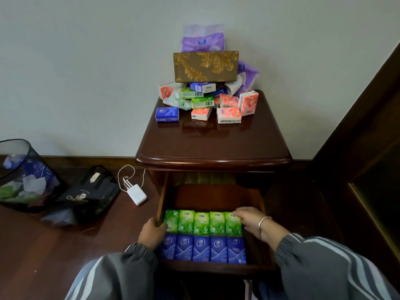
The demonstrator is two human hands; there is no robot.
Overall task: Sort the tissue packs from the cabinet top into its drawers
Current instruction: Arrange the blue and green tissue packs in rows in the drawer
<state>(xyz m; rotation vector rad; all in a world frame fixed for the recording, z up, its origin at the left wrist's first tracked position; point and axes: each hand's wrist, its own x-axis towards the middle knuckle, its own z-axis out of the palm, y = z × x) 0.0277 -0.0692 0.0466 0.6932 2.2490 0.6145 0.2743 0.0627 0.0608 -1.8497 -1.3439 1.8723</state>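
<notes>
Packs, glossy rectangles, apparently plastic; wooden drawer.

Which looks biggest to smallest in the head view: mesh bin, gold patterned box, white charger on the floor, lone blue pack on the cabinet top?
1. mesh bin, though cropped by the frame.
2. gold patterned box.
3. white charger and lone blue pack look alike; I won't rank them.

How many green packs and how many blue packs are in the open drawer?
green packs: 5
blue packs: 5
Total in the drawer: 10
</notes>
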